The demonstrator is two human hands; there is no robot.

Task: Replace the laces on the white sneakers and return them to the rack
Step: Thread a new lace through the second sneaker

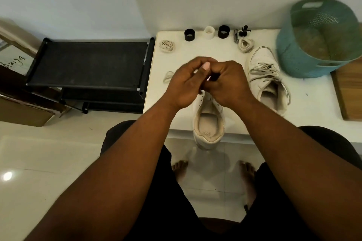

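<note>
Near sneaker [208,121] heel overhanging table edge [195,132]; both hands [205,82] curled, contents unclear

Two sneakers on the table, rack to its left

The unlaced white leather sneaker [208,121] stood at the near edge of the white table [313,103], heel overhanging, both hands above it; the laced white sneaker [268,82] lay to its right. The teal plastic basket [313,53] sat at the far right. Two coiled cream laces [166,45] [245,44] lay behind. The black metal shoe rack [88,66] stood left of the table.
</note>
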